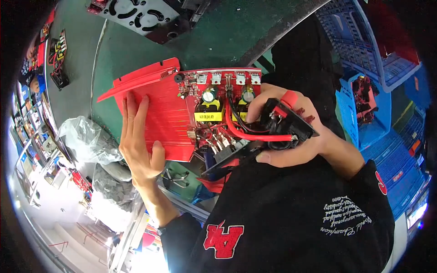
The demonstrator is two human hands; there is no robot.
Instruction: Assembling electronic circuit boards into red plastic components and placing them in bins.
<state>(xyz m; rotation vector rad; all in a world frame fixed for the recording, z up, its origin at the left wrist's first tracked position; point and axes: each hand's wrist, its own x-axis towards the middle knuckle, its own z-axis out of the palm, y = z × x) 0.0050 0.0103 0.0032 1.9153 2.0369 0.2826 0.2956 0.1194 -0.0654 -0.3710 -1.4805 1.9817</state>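
Note:
A red metal housing (168,125) with a raised, slotted side wall is tilted in front of me. My left hand (140,145) lies along its inner face, fingers stretched out and thumb apart. Beside the housing's right part is a red circuit board (190,98) with yellow-banded transformers, capacitors and metal tabs. My right hand (309,149) is closed around the board's right end and a black end panel (298,122), thumb below and fingers above. A thick red wire (259,136) and a black one run from the board to the panel. Some right fingers are hidden behind the panel.
On the green tabletop (218,34) stands a metal unit with fan grilles (145,17). Another circuit board (59,50) lies far left, above a clear plastic bag (86,139). At right are a blue crate (348,38) and a blue bin (377,122) holding dark red parts.

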